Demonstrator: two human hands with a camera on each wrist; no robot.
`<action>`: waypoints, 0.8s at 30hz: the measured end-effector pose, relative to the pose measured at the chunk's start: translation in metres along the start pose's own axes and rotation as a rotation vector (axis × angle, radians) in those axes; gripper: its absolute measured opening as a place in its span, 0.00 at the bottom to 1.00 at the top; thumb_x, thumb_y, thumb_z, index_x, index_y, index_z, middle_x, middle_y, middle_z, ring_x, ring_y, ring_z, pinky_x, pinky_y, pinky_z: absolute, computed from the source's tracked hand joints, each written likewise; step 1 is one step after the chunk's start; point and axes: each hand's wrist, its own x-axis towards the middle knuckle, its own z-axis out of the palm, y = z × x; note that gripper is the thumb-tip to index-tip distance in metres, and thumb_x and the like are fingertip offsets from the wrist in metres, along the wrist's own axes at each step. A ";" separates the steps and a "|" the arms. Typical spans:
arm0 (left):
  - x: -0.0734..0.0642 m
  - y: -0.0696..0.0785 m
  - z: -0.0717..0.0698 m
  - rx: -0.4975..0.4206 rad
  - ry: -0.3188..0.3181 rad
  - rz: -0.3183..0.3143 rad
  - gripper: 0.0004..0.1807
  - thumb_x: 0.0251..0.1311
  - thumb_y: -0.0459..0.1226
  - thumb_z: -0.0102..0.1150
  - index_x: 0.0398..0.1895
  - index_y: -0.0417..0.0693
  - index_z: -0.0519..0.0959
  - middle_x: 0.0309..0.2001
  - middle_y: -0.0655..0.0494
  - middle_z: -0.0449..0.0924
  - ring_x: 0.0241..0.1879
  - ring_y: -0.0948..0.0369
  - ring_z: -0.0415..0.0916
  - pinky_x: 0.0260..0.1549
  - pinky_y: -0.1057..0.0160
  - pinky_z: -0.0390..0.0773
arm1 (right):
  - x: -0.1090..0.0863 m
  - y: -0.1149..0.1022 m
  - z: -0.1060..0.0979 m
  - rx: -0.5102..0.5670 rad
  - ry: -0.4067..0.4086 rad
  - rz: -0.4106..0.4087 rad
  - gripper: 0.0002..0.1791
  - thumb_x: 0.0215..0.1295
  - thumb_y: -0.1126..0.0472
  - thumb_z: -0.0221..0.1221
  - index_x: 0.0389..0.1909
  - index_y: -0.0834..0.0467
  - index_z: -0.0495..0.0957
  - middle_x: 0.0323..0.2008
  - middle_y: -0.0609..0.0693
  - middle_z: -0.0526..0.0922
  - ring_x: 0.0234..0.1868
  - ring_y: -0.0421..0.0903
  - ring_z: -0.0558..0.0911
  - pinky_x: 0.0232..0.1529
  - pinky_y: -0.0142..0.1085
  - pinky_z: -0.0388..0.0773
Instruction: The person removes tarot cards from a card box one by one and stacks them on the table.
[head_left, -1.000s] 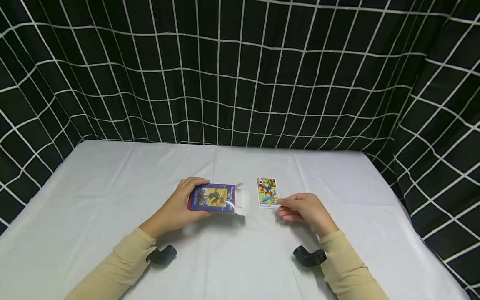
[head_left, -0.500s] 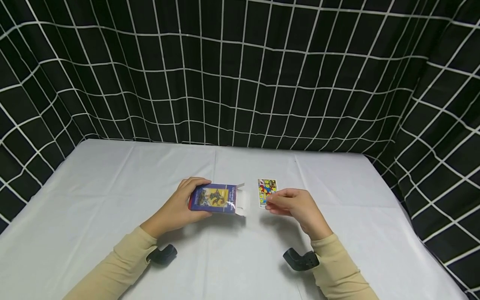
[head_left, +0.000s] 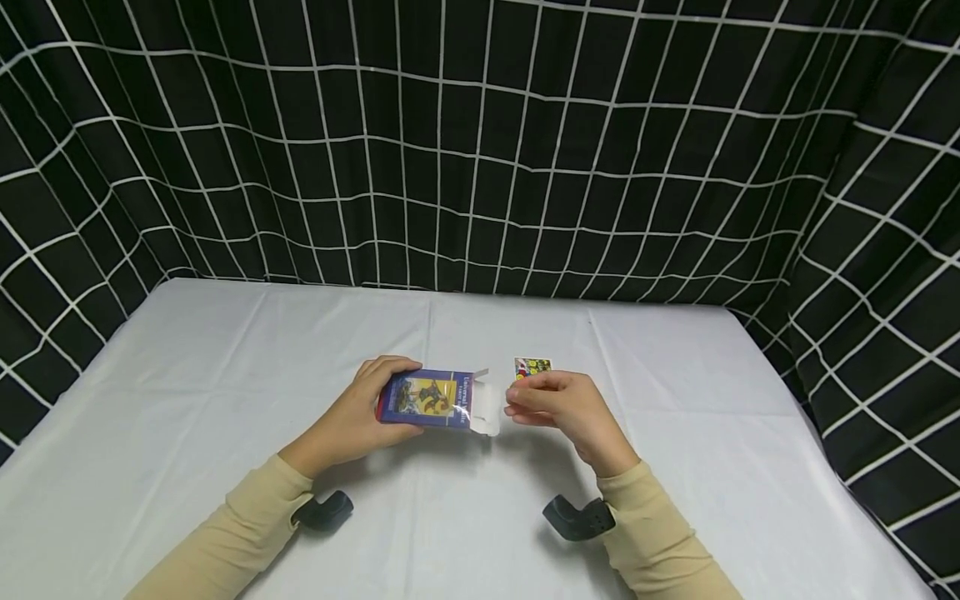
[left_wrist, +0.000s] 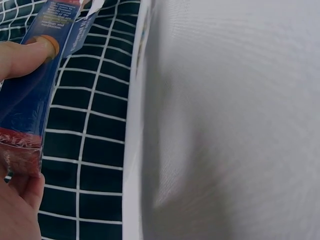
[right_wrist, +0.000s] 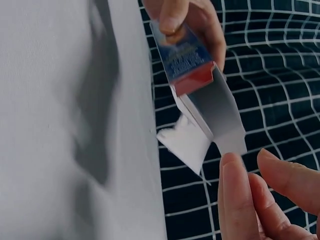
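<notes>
A blue tarot card box (head_left: 427,398) is held above the table, its white end flaps (head_left: 486,408) standing open toward the right. My left hand (head_left: 360,412) grips its closed end, with the thumb (left_wrist: 40,50) across one side in the left wrist view. My right hand (head_left: 558,408) is just beside the flaps. In the right wrist view its thumb and fingers (right_wrist: 235,200) are apart with nothing between them, one fingertip close to a flap; whether they touch is unclear. Behind the right hand lies a colourful tarot card (head_left: 532,366), partly hidden by it.
A white cloth (head_left: 262,358) covers the table. Black curtains with a white grid (head_left: 465,167) enclose its back and sides. A dark wrist device (head_left: 324,510) sits under the left sleeve, and another dark device (head_left: 579,518) under the right one.
My right hand has left the card's right edge and moved left across in front of it to the box's flaps. The left hand and box have barely moved.
</notes>
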 end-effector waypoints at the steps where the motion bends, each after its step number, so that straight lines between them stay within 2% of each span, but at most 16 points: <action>1: 0.000 0.000 0.000 0.001 0.000 0.001 0.42 0.43 0.36 0.79 0.65 0.45 0.70 0.63 0.50 0.72 0.64 0.52 0.64 0.65 0.44 0.64 | 0.000 0.000 0.002 0.004 0.002 -0.001 0.15 0.63 0.69 0.62 0.46 0.76 0.77 0.32 0.50 0.87 0.33 0.40 0.88 0.42 0.36 0.85; 11: 0.000 0.001 0.001 -0.008 -0.010 -0.011 0.42 0.44 0.36 0.79 0.65 0.46 0.70 0.64 0.51 0.72 0.65 0.52 0.63 0.65 0.44 0.64 | -0.001 0.004 0.016 0.018 0.004 -0.016 0.15 0.63 0.70 0.63 0.46 0.77 0.78 0.34 0.55 0.88 0.33 0.41 0.88 0.43 0.36 0.84; 18: 0.000 0.003 0.002 -0.010 -0.012 0.000 0.42 0.44 0.36 0.79 0.65 0.46 0.70 0.64 0.51 0.72 0.65 0.52 0.64 0.65 0.44 0.65 | 0.000 0.008 0.024 -0.002 0.049 -0.005 0.14 0.60 0.69 0.64 0.45 0.74 0.80 0.33 0.50 0.87 0.34 0.38 0.86 0.44 0.34 0.84; 24: 0.000 0.002 0.003 -0.012 -0.012 0.014 0.41 0.44 0.37 0.79 0.65 0.46 0.70 0.63 0.51 0.72 0.64 0.52 0.64 0.65 0.44 0.65 | 0.002 0.013 0.028 0.019 0.046 0.022 0.14 0.60 0.70 0.65 0.45 0.75 0.80 0.33 0.52 0.87 0.33 0.38 0.86 0.42 0.33 0.84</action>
